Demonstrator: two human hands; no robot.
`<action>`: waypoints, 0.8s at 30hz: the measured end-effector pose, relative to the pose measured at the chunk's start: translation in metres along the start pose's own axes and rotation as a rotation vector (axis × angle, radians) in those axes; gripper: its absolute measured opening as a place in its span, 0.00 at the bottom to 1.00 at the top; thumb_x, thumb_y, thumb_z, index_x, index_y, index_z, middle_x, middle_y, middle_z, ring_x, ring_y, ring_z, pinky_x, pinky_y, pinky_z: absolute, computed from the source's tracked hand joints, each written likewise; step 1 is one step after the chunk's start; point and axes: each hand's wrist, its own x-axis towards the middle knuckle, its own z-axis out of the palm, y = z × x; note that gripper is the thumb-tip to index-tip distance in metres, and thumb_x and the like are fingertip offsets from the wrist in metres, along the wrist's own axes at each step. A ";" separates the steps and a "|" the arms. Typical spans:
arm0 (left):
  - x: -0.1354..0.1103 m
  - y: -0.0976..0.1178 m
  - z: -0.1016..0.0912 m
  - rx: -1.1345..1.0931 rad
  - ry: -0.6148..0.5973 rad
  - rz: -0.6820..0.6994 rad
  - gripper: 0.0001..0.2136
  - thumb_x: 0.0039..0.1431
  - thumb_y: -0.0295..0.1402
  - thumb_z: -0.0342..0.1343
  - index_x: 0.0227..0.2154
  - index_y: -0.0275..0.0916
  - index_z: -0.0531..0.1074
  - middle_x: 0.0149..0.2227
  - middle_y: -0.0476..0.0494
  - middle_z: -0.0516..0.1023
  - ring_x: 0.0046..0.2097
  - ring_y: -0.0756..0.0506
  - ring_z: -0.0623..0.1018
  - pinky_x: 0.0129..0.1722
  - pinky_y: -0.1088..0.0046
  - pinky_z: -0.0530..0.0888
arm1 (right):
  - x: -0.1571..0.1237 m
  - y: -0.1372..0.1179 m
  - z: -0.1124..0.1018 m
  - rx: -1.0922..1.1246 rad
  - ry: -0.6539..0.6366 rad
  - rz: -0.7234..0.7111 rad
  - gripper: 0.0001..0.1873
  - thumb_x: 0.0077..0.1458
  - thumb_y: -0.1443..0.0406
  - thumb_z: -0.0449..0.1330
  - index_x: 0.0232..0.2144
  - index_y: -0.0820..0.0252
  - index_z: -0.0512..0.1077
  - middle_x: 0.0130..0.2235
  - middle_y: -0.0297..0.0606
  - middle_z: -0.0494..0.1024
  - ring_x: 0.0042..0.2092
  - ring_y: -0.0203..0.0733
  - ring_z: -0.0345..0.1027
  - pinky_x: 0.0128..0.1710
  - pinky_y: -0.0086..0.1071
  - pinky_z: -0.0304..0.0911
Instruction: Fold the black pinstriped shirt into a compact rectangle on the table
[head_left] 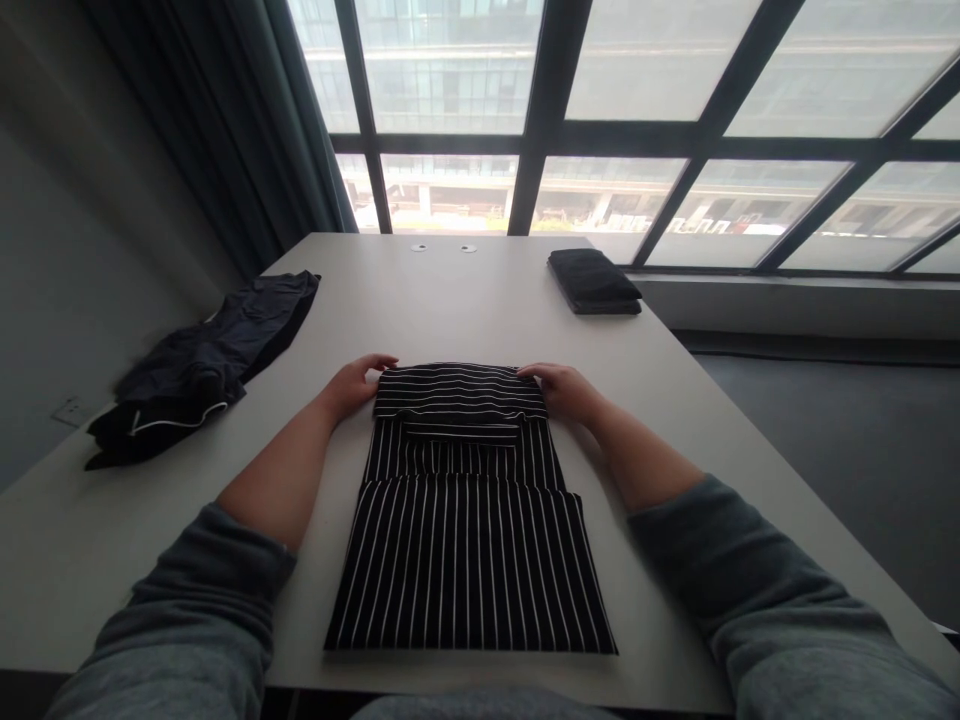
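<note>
Two grey knitted-looking sleeves, the left sleeve and the right sleeve, flank the near edge of a smooth white table; between them, near the middle of that edge, lies a black garment with white pinstripes, its broad near panel flat, slightly flared in outline and striped lengthwise; beyond it comes a narrower stretch with a crosswise striped strip, then a turned-over far band whose stripes run left to right; at that band's far-left corner the left hand lightly grasps the cloth with bent fingers, and at the far-right corner the right hand does likewise, though how firmly either grips I cannot tell; to keep the fold square, both corners would best be level and drawn gently apart, with the slight bow in the far edge smoothed out and the side edges lined up; farther left sprawls a rumpled dark garment with a thin white line along its near part; far right rests a compact, folded black cloth, soft-cornered and layered; beyond stand a heavy pleated curtain and a dark-framed window
</note>
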 end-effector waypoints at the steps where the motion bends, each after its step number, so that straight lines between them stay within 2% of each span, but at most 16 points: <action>1: 0.001 -0.002 0.000 -0.023 -0.026 -0.001 0.23 0.58 0.41 0.62 0.56 0.40 0.79 0.52 0.41 0.83 0.49 0.42 0.81 0.53 0.66 0.76 | 0.000 0.005 -0.004 0.030 -0.001 -0.017 0.24 0.58 0.75 0.54 0.50 0.54 0.81 0.55 0.36 0.82 0.57 0.43 0.76 0.65 0.41 0.68; 5: 0.008 -0.009 -0.002 -0.023 -0.072 -0.014 0.22 0.58 0.42 0.62 0.55 0.42 0.79 0.51 0.42 0.84 0.43 0.44 0.81 0.51 0.66 0.76 | 0.005 0.015 -0.010 0.028 0.060 -0.038 0.15 0.61 0.68 0.60 0.48 0.53 0.82 0.52 0.38 0.83 0.54 0.45 0.77 0.62 0.42 0.70; 8: 0.015 -0.011 -0.002 0.052 -0.035 -0.028 0.18 0.58 0.43 0.61 0.48 0.42 0.81 0.44 0.43 0.85 0.42 0.42 0.81 0.49 0.65 0.76 | 0.014 0.017 -0.009 -0.065 0.081 -0.021 0.12 0.62 0.66 0.61 0.45 0.54 0.82 0.48 0.39 0.83 0.51 0.46 0.77 0.58 0.44 0.71; 12: 0.019 -0.012 -0.001 0.140 0.018 -0.055 0.15 0.59 0.41 0.57 0.44 0.42 0.81 0.37 0.44 0.84 0.38 0.42 0.80 0.45 0.65 0.75 | 0.025 0.020 -0.007 -0.139 0.068 -0.017 0.11 0.62 0.67 0.61 0.42 0.55 0.83 0.44 0.41 0.84 0.48 0.48 0.76 0.55 0.44 0.70; 16: 0.016 -0.014 -0.003 0.085 -0.062 0.018 0.19 0.56 0.39 0.59 0.51 0.43 0.77 0.43 0.45 0.84 0.43 0.43 0.80 0.49 0.66 0.75 | 0.029 0.025 -0.007 -0.162 0.082 0.003 0.11 0.62 0.68 0.60 0.39 0.56 0.83 0.41 0.41 0.83 0.47 0.49 0.74 0.54 0.44 0.69; 18: 0.015 -0.014 -0.003 0.076 -0.087 0.038 0.20 0.55 0.39 0.60 0.52 0.44 0.76 0.45 0.45 0.83 0.46 0.42 0.80 0.51 0.66 0.75 | 0.029 0.025 -0.007 -0.142 0.060 -0.013 0.13 0.61 0.69 0.59 0.41 0.55 0.83 0.43 0.40 0.83 0.48 0.48 0.74 0.55 0.43 0.68; 22: 0.018 -0.010 0.001 0.169 0.003 -0.023 0.14 0.55 0.37 0.59 0.44 0.42 0.77 0.38 0.45 0.82 0.39 0.43 0.79 0.45 0.66 0.75 | 0.028 0.024 -0.007 -0.094 -0.002 -0.069 0.17 0.61 0.70 0.58 0.48 0.54 0.82 0.48 0.39 0.82 0.53 0.47 0.72 0.59 0.43 0.66; 24: 0.019 -0.007 0.003 0.189 0.037 -0.022 0.12 0.55 0.36 0.58 0.41 0.42 0.78 0.38 0.44 0.82 0.38 0.43 0.78 0.42 0.67 0.75 | 0.029 0.025 -0.006 -0.110 0.012 -0.059 0.17 0.61 0.71 0.58 0.46 0.54 0.82 0.47 0.40 0.82 0.51 0.48 0.72 0.58 0.44 0.67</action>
